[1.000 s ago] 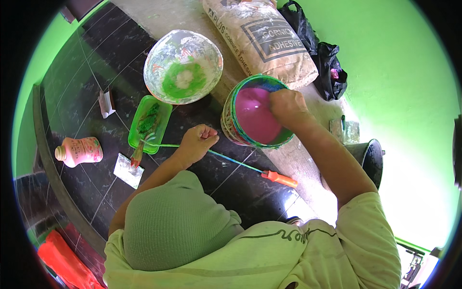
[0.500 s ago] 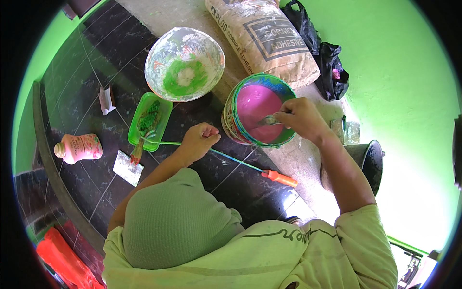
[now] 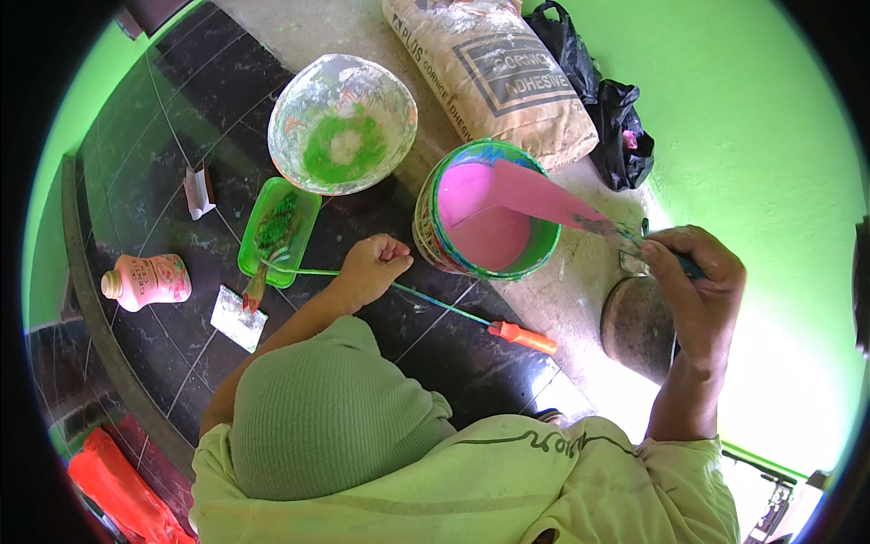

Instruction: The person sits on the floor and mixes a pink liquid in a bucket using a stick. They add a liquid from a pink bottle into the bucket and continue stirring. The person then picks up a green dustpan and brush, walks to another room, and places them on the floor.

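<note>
My right hand (image 3: 698, 272) is closed on the dark handle of a flat, pink-coated paddle (image 3: 553, 204), which slants down to the left over a bucket (image 3: 426, 231) of pink paint, its far end in or just above the paint. My left hand (image 3: 381, 263) is left of the bucket, fingers loosely curled and empty, above a thin rod with an orange grip (image 3: 522, 336). A green plastic tray (image 3: 303, 263) holding green-stained tools stands left of it, with a red-stained brush (image 3: 254, 295) over its near edge. A white-crusted bowl (image 3: 390, 109) with green residue sits behind.
A large paper sack (image 3: 507, 118) and black bags (image 3: 616, 145) lie along the green wall (image 3: 743, 136). A dark pail (image 3: 634, 331) stands at right. A pink bottle (image 3: 154, 281), small white board (image 3: 237, 322) and folded card (image 3: 199, 193) lie on the tiles; red plastic (image 3: 118, 485) is lower left.
My right hand has moved right and away from the bucket, drawing the pink-coated paddle partly up out of the paint. My left hand has barely moved.
</note>
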The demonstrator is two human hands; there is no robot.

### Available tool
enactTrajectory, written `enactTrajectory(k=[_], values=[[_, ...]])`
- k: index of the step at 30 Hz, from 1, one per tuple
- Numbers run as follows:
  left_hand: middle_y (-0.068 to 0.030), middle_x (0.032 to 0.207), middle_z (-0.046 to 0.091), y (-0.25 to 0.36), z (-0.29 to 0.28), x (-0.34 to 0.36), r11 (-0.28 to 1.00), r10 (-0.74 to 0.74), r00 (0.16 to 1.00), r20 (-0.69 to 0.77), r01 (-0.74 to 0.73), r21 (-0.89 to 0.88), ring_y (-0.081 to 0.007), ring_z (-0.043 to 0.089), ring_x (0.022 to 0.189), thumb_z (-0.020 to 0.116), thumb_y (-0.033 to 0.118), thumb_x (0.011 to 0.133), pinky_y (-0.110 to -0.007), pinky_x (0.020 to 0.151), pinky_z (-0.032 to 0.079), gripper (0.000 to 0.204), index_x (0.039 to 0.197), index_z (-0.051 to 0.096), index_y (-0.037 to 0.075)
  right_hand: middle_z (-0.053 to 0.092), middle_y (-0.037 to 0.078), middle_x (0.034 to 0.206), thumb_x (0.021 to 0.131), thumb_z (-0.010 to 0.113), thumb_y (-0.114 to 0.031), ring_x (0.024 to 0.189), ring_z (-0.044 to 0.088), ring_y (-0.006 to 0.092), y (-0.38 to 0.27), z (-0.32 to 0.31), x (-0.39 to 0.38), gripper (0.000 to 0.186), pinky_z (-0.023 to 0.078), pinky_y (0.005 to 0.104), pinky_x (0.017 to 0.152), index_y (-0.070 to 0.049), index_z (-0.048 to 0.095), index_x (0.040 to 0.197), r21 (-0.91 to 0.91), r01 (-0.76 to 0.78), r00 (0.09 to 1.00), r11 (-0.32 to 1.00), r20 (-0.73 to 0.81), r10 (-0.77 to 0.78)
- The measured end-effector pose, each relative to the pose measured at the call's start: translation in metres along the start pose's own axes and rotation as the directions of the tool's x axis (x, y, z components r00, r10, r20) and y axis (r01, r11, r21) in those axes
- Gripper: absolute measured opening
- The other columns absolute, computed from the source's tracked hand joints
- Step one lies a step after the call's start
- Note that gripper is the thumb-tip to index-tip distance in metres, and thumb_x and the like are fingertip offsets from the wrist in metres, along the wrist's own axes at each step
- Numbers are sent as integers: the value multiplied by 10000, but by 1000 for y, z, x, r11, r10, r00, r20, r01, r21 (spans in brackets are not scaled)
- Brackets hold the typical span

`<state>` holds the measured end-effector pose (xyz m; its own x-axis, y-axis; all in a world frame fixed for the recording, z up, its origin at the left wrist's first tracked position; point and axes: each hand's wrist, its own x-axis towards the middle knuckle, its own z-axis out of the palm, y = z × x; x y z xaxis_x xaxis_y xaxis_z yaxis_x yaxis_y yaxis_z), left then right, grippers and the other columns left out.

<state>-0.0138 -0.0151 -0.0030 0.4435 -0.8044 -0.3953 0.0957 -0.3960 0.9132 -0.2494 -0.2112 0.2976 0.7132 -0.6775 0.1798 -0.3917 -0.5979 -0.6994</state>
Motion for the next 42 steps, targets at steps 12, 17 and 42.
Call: enactTrajectory(k=[12, 17, 42], values=[[-61, 859, 652, -2, 4, 2, 1000, 1, 1000, 4, -1, 25, -140, 595, 783, 763, 171, 881, -306, 721, 497, 227, 978, 688, -19, 716, 89, 857, 874, 732, 56, 729, 584, 78, -8, -31, -17, 111, 424, 214, 627, 16, 736, 977, 42, 238, 943, 970, -249, -221], [-55, 864, 654, -8, 0, 5, 1000, -9, 1000, 5, 9, -29, -138, 591, 784, 767, 174, 878, -302, 730, 499, 232, 989, 693, -15, 716, 100, 848, 848, 780, -10, 750, 671, 172, 30, 23, -2, 116, 525, 308, 653, 17, 733, 951, -115, 51, 998, 992, -41, -56], [-30, 855, 634, -14, -19, -4, 1000, 16, 1000, -12, -17, -18, -101, 578, 740, 728, 146, 920, -262, 676, 487, 222, 1051, 656, -18, 740, 175, 942, 828, 683, -323, 877, 717, 382, 100, 155, 58, 245, 564, 491, 841, -103, 773, 892, -540, 179, 777, 823, 591, 218]])
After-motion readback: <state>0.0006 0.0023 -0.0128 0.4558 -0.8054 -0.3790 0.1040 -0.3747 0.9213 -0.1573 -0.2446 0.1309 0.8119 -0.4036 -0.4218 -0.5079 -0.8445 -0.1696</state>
